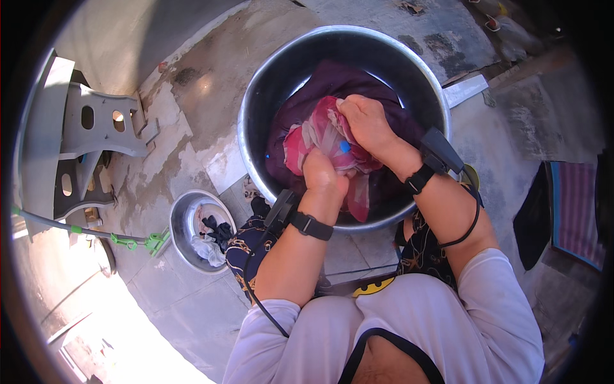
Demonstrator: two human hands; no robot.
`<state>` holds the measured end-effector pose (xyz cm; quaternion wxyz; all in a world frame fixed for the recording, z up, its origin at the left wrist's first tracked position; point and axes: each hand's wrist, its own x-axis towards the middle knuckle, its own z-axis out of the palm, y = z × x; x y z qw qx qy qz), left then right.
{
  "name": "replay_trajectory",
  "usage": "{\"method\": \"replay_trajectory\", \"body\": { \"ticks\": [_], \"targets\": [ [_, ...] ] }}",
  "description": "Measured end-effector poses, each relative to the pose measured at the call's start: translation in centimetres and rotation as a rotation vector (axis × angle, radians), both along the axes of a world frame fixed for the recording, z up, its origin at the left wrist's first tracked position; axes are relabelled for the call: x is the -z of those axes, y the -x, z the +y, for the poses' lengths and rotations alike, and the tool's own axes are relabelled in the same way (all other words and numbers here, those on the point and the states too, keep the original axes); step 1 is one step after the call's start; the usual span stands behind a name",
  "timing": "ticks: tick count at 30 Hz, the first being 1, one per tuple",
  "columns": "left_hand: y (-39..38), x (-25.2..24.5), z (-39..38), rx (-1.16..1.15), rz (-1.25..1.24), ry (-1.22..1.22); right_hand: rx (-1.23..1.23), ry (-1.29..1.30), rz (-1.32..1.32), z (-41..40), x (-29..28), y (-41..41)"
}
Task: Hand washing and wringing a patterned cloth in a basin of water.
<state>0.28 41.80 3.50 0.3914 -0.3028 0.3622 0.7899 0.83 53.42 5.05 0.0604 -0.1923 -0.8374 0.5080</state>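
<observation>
Both my hands grip a bunched pink and pale patterned cloth (pixel 312 132) inside a large round metal basin (pixel 248 158). My left hand (pixel 322 173) holds its lower edge, some of its fingers hidden in the folds. Pinched in my right hand (pixel 367 122) is the cloth's upper right edge. A small blue spot (pixel 344 146) shows on the cloth between the hands. Beneath, dark purple fabric (pixel 331 77) lies spread over the bottom of the basin. Part of the pink cloth hangs below my left hand.
A smaller metal basin (pixel 178 240) with black and white cloths stands on the floor at the left. Beside it lies a green-jointed pole (pixel 96 232). Grey plastic furniture (pixel 103 115) is farther left. A striped cloth (pixel 575 206) lies at the right.
</observation>
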Motion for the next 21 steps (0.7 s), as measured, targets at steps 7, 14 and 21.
{"method": "replay_trajectory", "body": {
  "ticks": [7, 14, 21],
  "targets": [
    [-2.4, -0.6, 1.4, -0.122, -0.049, 0.071, -0.190, -0.451, 0.309, 0.0, 1.8, -3.0],
    [-0.2, -0.2, -0.3, -0.128, -0.010, 0.053, -0.115, -0.168, 0.263, -2.1, -0.1, -1.6],
    [-3.0, -0.6, 1.2, 0.079, 0.104, 0.128, -0.101, -0.366, 0.362, 0.7, 2.5, -2.6]
  ]
}}
